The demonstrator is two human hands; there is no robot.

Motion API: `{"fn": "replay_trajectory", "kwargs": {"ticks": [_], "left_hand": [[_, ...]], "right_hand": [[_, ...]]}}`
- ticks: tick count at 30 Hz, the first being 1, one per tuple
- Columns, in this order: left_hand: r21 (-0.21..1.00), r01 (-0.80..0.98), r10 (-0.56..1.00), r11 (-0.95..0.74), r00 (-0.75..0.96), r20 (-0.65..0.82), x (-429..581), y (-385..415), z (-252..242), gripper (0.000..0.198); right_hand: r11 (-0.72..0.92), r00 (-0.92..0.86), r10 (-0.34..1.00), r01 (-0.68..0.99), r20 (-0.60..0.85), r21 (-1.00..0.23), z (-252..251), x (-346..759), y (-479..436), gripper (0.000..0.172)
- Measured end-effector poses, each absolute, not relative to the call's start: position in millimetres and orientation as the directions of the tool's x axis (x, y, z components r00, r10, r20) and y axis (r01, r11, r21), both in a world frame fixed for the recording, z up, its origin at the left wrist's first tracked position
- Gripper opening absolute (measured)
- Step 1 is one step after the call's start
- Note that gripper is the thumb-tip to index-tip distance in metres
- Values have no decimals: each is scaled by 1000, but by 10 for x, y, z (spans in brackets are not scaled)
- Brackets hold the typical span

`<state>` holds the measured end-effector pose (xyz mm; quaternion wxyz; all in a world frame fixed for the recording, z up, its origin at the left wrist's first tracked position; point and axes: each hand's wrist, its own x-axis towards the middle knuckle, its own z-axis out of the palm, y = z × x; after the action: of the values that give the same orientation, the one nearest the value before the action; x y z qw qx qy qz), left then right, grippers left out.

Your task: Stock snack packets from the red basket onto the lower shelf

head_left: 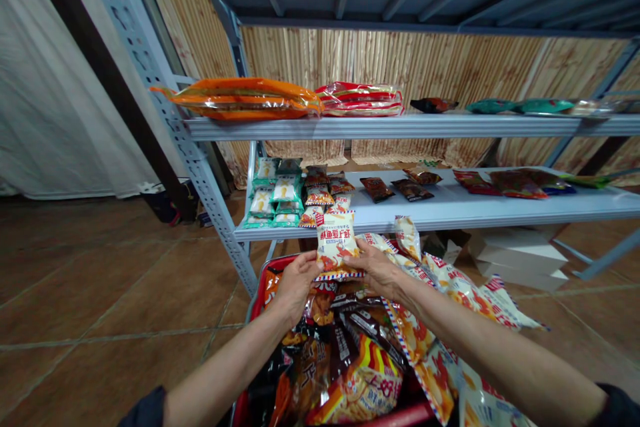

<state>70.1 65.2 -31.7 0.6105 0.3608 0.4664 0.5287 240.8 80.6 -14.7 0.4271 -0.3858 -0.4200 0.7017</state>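
Note:
Between my two hands, a white and orange snack bag (336,243) is held upright at the front edge of the lower shelf. My left hand (296,283) pinches its lower left side, and my right hand (376,268) grips its lower right side. Below them stands a red basket (256,307) filled with dark, orange and yellow snack packets. More white and orange bags (460,287) are heaped at its right side, under my right forearm. Just behind the held bag, similar small bags (320,195) are stacked on the shelf beside green and white packets (287,188).
The lower shelf (450,212) also carries brown packets (376,189) and red packets (517,183). On the upper shelf (360,127) lie a large orange bag (245,99) and a red bag (360,99). A metal upright (200,180) rises at the left. White boxes (517,250) sit beneath the shelf.

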Motion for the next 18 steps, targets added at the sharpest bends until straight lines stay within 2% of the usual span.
{"fn": "replay_trajectory", "kwargs": {"ticks": [7, 11, 18], "left_hand": [[946, -241, 976, 217, 56, -209, 665, 662, -374, 40], [938, -262, 973, 229, 95, -211, 649, 702, -352, 40], [942, -260, 977, 210, 72, -198, 655, 919, -294, 36]], "right_hand": [[-292, -322, 925, -261, -202, -920, -162, 2378, 794, 54], [-306, -368, 906, -233, -207, -923, -188, 2394, 834, 47], [-322, -331, 914, -233, -236, -918, -118, 2350, 986, 38]]}}
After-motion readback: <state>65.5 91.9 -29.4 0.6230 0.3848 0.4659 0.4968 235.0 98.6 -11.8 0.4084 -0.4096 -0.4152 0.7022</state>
